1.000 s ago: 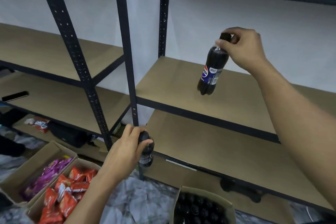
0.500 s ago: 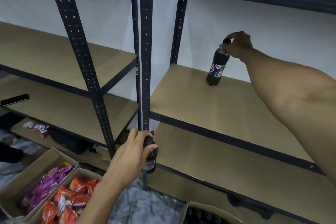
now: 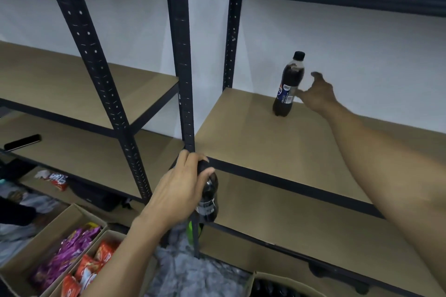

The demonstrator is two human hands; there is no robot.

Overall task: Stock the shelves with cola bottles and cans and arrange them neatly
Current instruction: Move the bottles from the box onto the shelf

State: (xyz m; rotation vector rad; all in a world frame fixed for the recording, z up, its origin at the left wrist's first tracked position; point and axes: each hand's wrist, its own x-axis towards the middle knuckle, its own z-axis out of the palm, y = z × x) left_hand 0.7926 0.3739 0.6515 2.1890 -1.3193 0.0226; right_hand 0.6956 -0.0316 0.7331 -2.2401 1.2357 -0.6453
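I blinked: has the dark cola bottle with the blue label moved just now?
Yes. The dark blue-labelled cola bottle went down and back onto the tan shelf board, now standing near the rear black post; the right hand has opened beside it.

Left hand (image 3: 179, 185) low, fingers curled; right hand (image 3: 316, 94) open, arm outstretched

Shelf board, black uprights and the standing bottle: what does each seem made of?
Shelf board: matte tan, grainless, probably fibreboard or particle board. Uprights: black-painted metal, judging by the punched holes and thin section. Cola bottle: clear glossy plastic, dark liquid showing through; wrap label; black cap, likely plastic.
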